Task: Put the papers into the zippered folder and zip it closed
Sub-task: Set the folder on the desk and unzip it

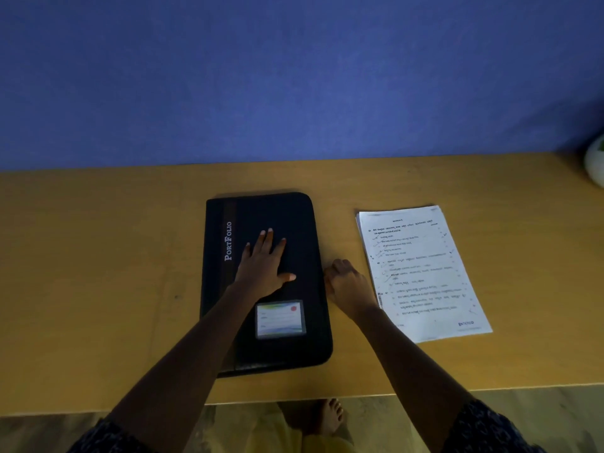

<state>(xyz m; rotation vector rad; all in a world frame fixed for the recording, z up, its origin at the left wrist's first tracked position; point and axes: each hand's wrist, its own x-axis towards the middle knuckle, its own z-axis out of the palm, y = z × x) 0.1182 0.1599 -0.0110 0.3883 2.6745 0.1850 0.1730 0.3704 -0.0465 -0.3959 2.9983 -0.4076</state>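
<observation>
A black zippered folder [294, 223] marked "PortFolio" lies closed and flat on the wooden table [98, 256], with a light card in a clear pocket on its cover. My left hand [264, 266] rests flat on the cover, fingers straight and spread. My right hand [348, 287] sits at the folder's right edge with its fingers curled; whether they pinch the zipper pull is hidden. A stack of printed papers [421, 276] lies on the table to the right of the folder, apart from it.
A blue wall [294, 76] stands behind the table's far edge. A white rounded object [596, 161] sits at the far right. The table's front edge runs just below the folder, with my bare foot [328, 418] on the floor beneath.
</observation>
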